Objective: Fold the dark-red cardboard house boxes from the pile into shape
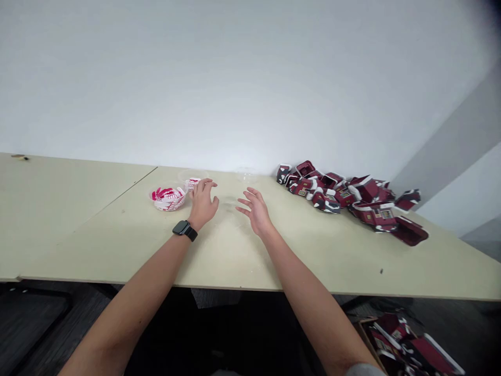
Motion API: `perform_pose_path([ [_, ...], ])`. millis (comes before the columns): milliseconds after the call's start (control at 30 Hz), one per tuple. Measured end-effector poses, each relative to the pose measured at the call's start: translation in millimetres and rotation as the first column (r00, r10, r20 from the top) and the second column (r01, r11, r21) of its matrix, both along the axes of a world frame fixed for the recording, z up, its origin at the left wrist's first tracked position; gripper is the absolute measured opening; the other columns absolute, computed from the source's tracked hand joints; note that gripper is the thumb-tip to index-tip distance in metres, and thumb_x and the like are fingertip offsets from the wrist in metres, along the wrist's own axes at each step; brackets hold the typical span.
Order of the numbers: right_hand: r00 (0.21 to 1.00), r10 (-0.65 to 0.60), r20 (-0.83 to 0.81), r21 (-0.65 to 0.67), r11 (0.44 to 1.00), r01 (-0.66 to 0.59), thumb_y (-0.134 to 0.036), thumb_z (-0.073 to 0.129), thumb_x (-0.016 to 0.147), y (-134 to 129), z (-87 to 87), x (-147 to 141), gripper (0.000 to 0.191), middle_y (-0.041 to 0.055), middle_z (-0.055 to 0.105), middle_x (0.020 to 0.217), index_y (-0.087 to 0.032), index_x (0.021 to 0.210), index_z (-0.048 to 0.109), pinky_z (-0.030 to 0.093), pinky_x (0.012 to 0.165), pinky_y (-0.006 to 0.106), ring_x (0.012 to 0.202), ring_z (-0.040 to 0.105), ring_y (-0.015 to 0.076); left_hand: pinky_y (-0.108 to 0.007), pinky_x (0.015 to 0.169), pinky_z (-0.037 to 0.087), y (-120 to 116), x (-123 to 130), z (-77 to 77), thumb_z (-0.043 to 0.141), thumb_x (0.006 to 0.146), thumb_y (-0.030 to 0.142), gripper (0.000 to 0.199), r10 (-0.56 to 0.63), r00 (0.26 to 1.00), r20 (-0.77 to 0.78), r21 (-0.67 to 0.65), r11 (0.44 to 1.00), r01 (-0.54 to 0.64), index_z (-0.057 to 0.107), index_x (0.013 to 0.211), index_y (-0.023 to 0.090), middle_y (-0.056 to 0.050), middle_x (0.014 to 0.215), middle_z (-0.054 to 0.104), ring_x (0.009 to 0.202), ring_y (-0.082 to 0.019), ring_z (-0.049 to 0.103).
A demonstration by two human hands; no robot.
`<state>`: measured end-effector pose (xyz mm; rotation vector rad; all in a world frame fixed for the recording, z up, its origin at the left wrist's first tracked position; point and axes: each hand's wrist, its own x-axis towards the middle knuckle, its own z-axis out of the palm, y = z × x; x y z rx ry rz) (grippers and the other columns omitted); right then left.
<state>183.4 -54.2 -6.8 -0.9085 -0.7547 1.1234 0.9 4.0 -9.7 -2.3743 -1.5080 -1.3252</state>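
Observation:
My left hand (203, 202), with a dark watch (185, 230) on its wrist, hovers over the table with its fingers spread. It is nearest to a clear round container (192, 184) holding pink-and-white printed pieces, part of which the hand hides. Left of it stands a clear bowl (168, 199) filled with more pink-and-white pieces. My right hand (256, 210) is held palm inward, fingers apart, with nothing in it. Behind it, by the wall, a transparent round object (246, 175) shows only faintly; I cannot tell whether it is a bowl or a lid.
A heap of dark red, white and black house-shaped boxes (344, 196) covers the table's right rear. A cardboard box (368, 334) with similar pieces stands below at the right. A wall (235, 83) rises behind the table (97, 230). One small dark bit (381, 271) lies near the front edge.

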Motion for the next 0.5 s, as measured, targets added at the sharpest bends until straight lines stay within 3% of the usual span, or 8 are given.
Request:
perform_pose_path([
  [100, 0.998, 0.006, -0.056, 0.006, 1.0, -0.005, -0.043, 0.073, 0.084, -0.6, 3.0, 1.3, 0.033, 0.0024, 0.063, 0.129, -0.03, 0.113, 0.064, 0.064, 0.077, 0.035, 0.104, 0.068, 0.021, -0.055, 0.11, 0.037, 0.5, -0.2, 0.4, 0.055, 0.087, 0.017, 0.039, 0.005, 1.0, 0.017, -0.019, 1.0, -0.005, 0.06, 0.125, 0.023, -0.014, 0.147, 0.055, 0.137, -0.036, 0.05],
  [167, 0.976, 0.082, -0.204, 0.008, 0.997, -0.082, -0.051, 0.064, 0.092, -0.9, 5.4, 5.9, 0.031, 0.0046, 0.067, 0.124, -0.028, 0.113, 0.064, 0.064, 0.076, 0.037, 0.1, 0.07, 0.0217, -0.055, 0.11, 0.037, 0.3, -0.7, 1.3, 0.055, 0.086, 0.017, 0.04, 0.011, 0.999, 0.03, -0.027, 1.0, -0.01, 0.059, 0.126, 0.022, -0.015, 0.147, 0.055, 0.136, -0.036, 0.05],
  [267, 0.844, 0.241, -0.48, 0.055, 0.968, -0.245, -0.054, 0.046, 0.102, -1.8, 8.7, 19.8, 0.036, 0.0058, 0.072, 0.096, -0.023, 0.107, 0.064, 0.061, 0.061, 0.031, 0.078, 0.069, 0.0183, -0.055, 0.11, 0.037, 0.4, -1.1, 1.9, 0.054, 0.086, 0.018, 0.042, 0.018, 0.999, 0.042, -0.036, 0.999, -0.016, 0.058, 0.128, 0.022, -0.015, 0.147, 0.055, 0.136, -0.036, 0.051],
  [333, 0.734, 0.309, -0.605, 0.12, 0.946, -0.3, -0.049, 0.04, 0.105, -3.0, 9.7, 30.7, 0.035, 0.0013, 0.065, 0.074, -0.022, 0.099, 0.062, 0.051, 0.047, 0.023, 0.058, 0.059, 0.0133, -0.055, 0.109, 0.037, 0.8, -1.0, 1.7, 0.055, 0.086, 0.019, 0.042, 0.02, 0.999, 0.043, -0.044, 0.999, -0.018, 0.058, 0.127, 0.022, -0.015, 0.147, 0.056, 0.136, -0.036, 0.051],
  [433, 0.586, 0.378, -0.717, 0.217, 0.92, -0.328, -0.048, 0.031, 0.109, -5.7, 9.1, 43.2, 0.041, -0.0048, 0.051, 0.059, -0.022, 0.089, 0.056, 0.037, 0.036, 0.016, 0.043, 0.044, 0.0089, -0.055, 0.109, 0.037, 1.8, -0.6, 1.0, 0.055, 0.085, 0.02, 0.04, 0.019, 0.999, 0.043, -0.059, 0.998, -0.017, 0.059, 0.125, 0.023, -0.014, 0.147, 0.055, 0.138, -0.035, 0.05],
  [500, 0.528, 0.411, -0.743, 0.266, 0.906, -0.33, -0.049, 0.027, 0.11, -7.3, 8.1, 48.5, 0.045, -0.0081, 0.043, 0.052, -0.023, 0.083, 0.051, 0.029, 0.031, 0.015, 0.037, 0.035, 0.0076, -0.055, 0.109, 0.037, 2.7, -0.5, 0.6, 0.055, 0.086, 0.02, 0.039, 0.015, 0.999, 0.041, -0.069, 0.998, -0.012, 0.061, 0.124, 0.023, -0.014, 0.148, 0.055, 0.139, -0.035, 0.049],
])
